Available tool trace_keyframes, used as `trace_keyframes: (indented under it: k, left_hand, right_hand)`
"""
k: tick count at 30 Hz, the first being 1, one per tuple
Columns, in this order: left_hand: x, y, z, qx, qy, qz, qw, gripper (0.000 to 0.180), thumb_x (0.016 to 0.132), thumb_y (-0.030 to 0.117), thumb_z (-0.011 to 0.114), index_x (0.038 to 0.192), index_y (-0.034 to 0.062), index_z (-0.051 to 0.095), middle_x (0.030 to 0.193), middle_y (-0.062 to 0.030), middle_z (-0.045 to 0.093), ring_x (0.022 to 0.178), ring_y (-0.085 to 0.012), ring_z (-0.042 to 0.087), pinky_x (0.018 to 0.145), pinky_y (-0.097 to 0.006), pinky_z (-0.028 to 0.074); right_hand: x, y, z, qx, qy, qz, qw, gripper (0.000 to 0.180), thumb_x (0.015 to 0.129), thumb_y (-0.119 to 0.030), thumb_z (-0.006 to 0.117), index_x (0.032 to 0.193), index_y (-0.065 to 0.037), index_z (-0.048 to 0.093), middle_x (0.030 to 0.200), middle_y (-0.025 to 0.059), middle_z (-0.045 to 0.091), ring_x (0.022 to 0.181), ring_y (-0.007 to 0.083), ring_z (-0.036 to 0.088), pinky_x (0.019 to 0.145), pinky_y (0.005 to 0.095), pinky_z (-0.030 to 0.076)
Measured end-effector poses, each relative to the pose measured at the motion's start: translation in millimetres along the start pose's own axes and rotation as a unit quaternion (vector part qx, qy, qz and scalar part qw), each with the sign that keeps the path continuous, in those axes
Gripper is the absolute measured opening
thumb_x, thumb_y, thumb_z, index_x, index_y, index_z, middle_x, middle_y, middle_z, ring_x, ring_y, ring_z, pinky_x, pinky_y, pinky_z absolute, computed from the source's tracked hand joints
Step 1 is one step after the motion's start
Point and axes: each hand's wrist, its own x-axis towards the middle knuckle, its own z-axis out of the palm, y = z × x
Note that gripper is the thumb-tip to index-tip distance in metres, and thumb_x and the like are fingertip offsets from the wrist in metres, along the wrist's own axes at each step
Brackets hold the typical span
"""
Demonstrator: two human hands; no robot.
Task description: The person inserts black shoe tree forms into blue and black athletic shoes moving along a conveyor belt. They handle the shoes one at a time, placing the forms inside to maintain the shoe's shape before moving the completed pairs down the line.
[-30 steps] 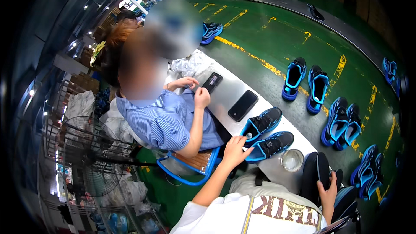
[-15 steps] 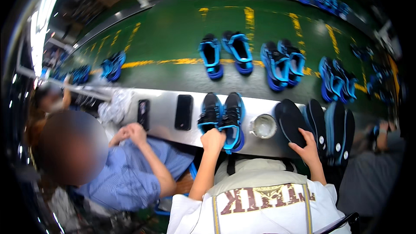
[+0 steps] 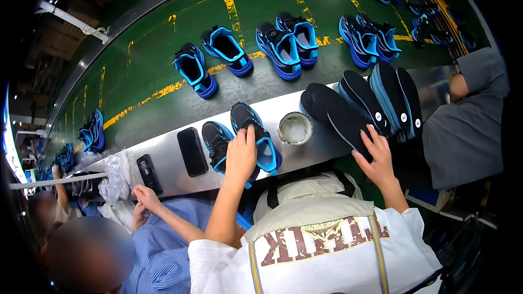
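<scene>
A pair of black and blue sneakers stands on the metal ledge before me, the left sneaker [image 3: 218, 140] beside the right sneaker [image 3: 267, 152]. My left hand [image 3: 241, 152] is at the right sneaker, its bent fingers closed at the tongue and collar; the fingertips are partly hidden. My right hand [image 3: 377, 159] has its fingers spread at the near end of a black insole [image 3: 340, 117], thumb and fingertips against its edge. More dark insoles with blue-grey edges [image 3: 388, 95] lie in stacks just beyond it, with round white stickers at their near ends.
A round tub of pale paste [image 3: 295, 129] sits between sneakers and insoles. Left of the sneakers lie a black phone [image 3: 193, 151], a second dark device [image 3: 149, 174] and crumpled plastic [image 3: 117, 177]. Sneaker pairs stand on the green surface [image 3: 152, 57]. A co-worker in blue [image 3: 163, 239] sits left; another's grey clothing [image 3: 468, 125] is right.
My view has turned, so the ledge slants. My left hand has shifted from the sneaker's heel opening toward its tongue. The right hand stays at the insole, fingers still spread.
</scene>
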Motion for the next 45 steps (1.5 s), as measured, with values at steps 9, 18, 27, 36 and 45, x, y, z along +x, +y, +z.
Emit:
trace_keyframes:
  k: [9,18,27,36,45]
  left_hand:
    - [31.5,16.2,4.8,-0.328,-0.046,-0.189,0.925,0.035,0.079,0.029,0.058,0.094,-0.0014,0.051,0.071,-0.0137,0.055,0.06,-0.0189,0.052,0.057,-0.028,0.041]
    - [27.5,10.2,11.1,-0.499,-0.086,-0.256,0.823,0.037,0.078,0.031,0.059,0.092,-0.003,0.054,0.066,-0.0047,0.053,0.059,-0.0089,0.046,0.054,-0.022,0.038]
    - [26.4,13.8,7.7,-0.518,-0.089,-0.207,0.825,0.031,0.08,0.026,0.059,0.095,-0.0009,0.054,0.062,0.0014,0.048,0.055,-0.0051,0.04,0.047,-0.02,0.031]
    - [16.2,24.5,21.9,-0.506,-0.063,-0.173,0.842,0.057,0.076,0.015,0.061,0.121,0.0011,0.03,0.093,-0.0128,0.056,0.076,-0.0131,0.054,0.066,-0.024,0.044]
    - [15.2,36.9,50.0,-0.612,0.03,-0.244,0.752,0.037,0.079,0.024,0.059,0.103,-0.0012,0.047,0.074,-0.0068,0.059,0.064,-0.0111,0.054,0.058,-0.022,0.042]
  right_hand:
    - [33.2,-76.8,0.5,0.095,-0.047,-0.158,0.982,0.017,0.06,-0.011,0.066,0.073,-0.002,0.062,0.106,0.0163,0.054,0.073,0.0226,0.052,0.066,0.0318,0.044]
    - [56.9,-77.5,65.8,-0.035,-0.137,-0.24,0.96,0.008,0.06,-0.01,0.055,0.06,-0.002,0.057,0.087,0.0105,0.057,0.074,0.0215,0.049,0.06,0.0287,0.042]
    - [47.2,-66.6,130.2,-0.072,-0.191,-0.22,0.954,0.011,0.064,-0.009,0.053,0.069,-0.001,0.058,0.09,0.0139,0.053,0.076,0.0246,0.053,0.06,0.0315,0.046]
    - [54.2,-75.6,83.3,-0.093,-0.281,-0.113,0.948,0.034,0.061,-0.028,0.066,0.082,-0.003,0.059,0.088,0.0158,0.052,0.084,0.03,0.05,0.072,0.0357,0.045]
    - [70.2,-53.7,93.9,-0.092,-0.414,-0.217,0.879,0.012,0.065,-0.013,0.056,0.071,-0.006,0.064,0.079,0.0146,0.052,0.078,0.0276,0.05,0.067,0.0359,0.045]
